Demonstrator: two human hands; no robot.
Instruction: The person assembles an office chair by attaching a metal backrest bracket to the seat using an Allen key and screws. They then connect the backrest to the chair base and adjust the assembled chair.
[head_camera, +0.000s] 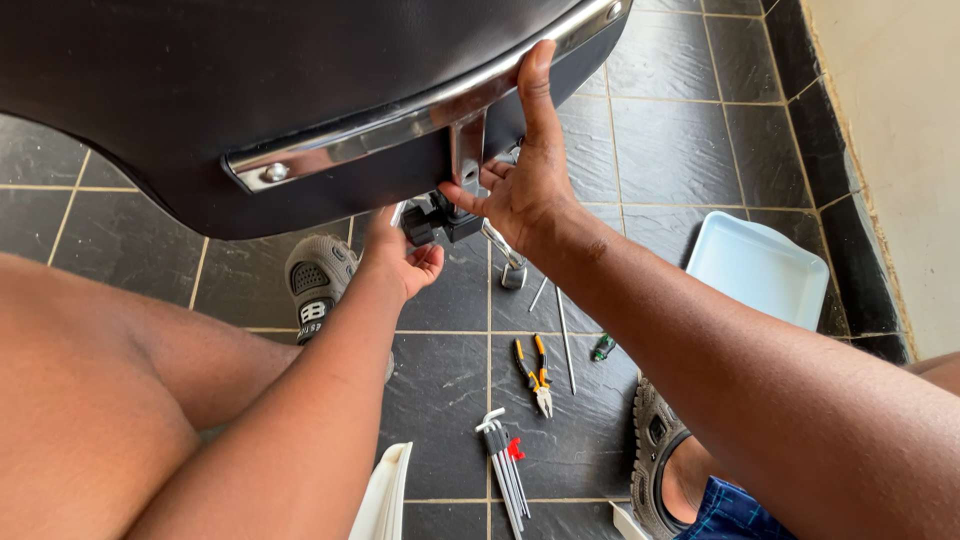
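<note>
From the head camera, a black seat (250, 90) fills the top of the view, tipped so its underside and a chrome rail (420, 115) face the person. The right hand (520, 180) is spread open against the seat's edge, thumb stretched up along the rail and the other fingers curled under near the chrome bracket (467, 150); it grips nothing closed. The left hand (400, 262) sits below the seat, palm up and loosely cupped, just beside a black fitting (435, 220) under the seat; whether it holds anything I cannot tell. On the dark tiled floor (680, 150) lie orange-handled pliers (535, 375), a thin rod (565, 340), a set of hex keys (505, 465) and a small green bit (603, 347). A pale blue tray (755, 270) rests near the wall. Grey shoes (318, 275) show at both feet.
</note>
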